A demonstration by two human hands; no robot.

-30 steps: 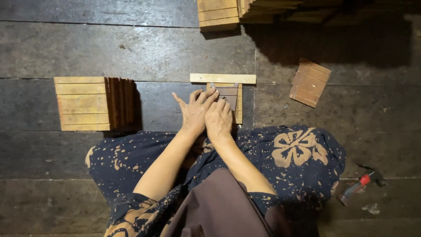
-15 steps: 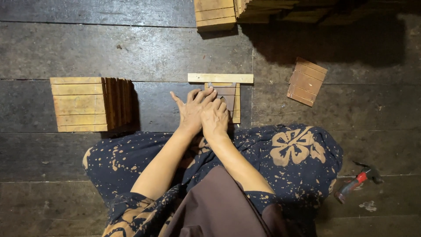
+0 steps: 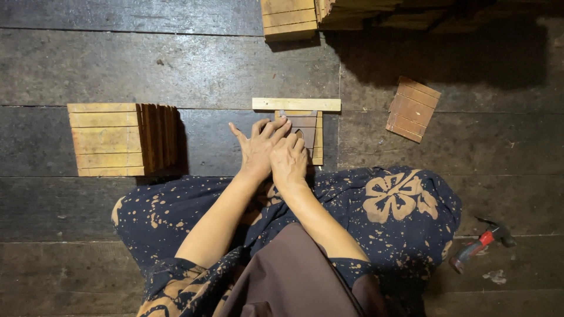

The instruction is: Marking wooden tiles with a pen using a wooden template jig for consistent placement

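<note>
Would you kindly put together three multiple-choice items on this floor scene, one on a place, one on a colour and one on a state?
1. Where does the hammer lie?
A. On the floor planks at the person's right
B. On top of the slat stack at the left
C. Under the two hands

2. What colour is the hammer's grip?
A. Blue
B. Red
C. Yellow

3. How do the left hand and the right hand stand?
A. Both lifted high above the floor
B. Far apart, one on each stack
C. Side by side, pressed on the small wooden slat piece under the pale cross strip

Answers:
1 A, it rests on the dark planks beside the right knee.
2 B, a red band shows by the dark head.
3 C, the hands touch each other and cover that piece's near left part.
</note>
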